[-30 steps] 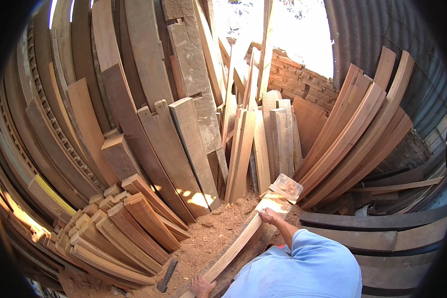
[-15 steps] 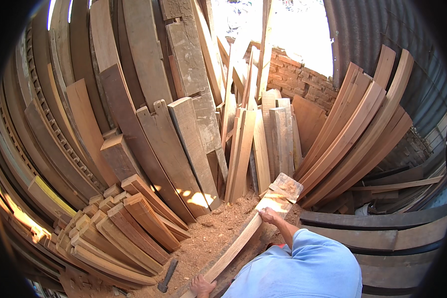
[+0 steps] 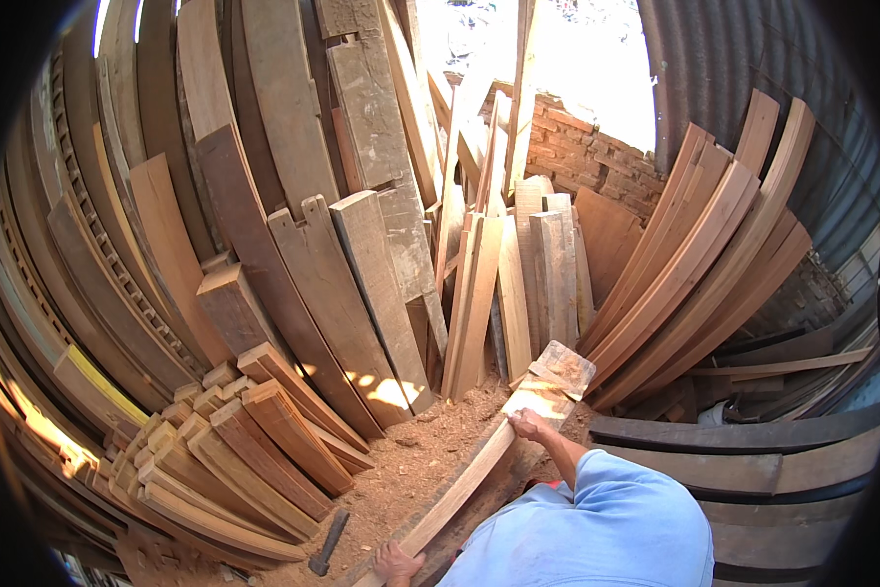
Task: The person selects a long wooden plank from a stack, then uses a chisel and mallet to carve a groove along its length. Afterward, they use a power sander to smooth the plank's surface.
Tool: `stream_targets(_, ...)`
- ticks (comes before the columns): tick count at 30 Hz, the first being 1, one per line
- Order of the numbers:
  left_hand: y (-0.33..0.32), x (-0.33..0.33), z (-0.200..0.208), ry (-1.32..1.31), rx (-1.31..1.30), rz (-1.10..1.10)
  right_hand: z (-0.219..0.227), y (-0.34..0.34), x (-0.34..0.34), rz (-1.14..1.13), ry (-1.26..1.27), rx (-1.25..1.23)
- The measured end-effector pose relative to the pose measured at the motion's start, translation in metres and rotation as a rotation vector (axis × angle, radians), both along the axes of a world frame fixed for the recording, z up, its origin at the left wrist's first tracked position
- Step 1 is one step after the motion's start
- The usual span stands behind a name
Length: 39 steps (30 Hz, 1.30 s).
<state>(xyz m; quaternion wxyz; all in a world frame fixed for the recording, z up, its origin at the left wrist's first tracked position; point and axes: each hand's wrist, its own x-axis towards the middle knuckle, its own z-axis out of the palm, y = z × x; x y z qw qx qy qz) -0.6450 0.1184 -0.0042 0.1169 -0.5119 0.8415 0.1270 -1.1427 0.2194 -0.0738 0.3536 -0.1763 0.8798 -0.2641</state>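
No readable text, label, brand, number or sign in present view.

Pale wooden strip [image 3: 462,491]; long, narrow; slanting toward lower left
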Motion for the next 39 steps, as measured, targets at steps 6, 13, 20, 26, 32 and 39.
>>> stream_targets(6,0.001,-0.003,0.009,-0.034,0.051,0.035,-0.005,-0.001,-0.001,0.028,0.039,-0.039)
stream_targets(13,-0.002,-0.006,0.012,-0.044,0.069,0.032,-0.008,0.001,-0.001,0.01,0.045,-0.05)
stream_targets(20,0.0,-0.003,0.008,-0.02,0.042,0.033,-0.013,0.001,-0.002,0.029,0.055,-0.05)
stream_targets(26,0.003,0.005,0.004,0.016,-0.007,0.024,-0.011,-0.003,0.003,0.039,0.086,-0.073)
stream_targets(32,0.003,0.001,-0.003,0.007,0.017,0.007,-0.026,0.009,-0.001,0.039,0.144,-0.082)
stream_targets(39,0.002,0.001,-0.001,0.005,-0.078,-0.018,0.002,-0.022,-0.038,0.104,-0.129,0.081)
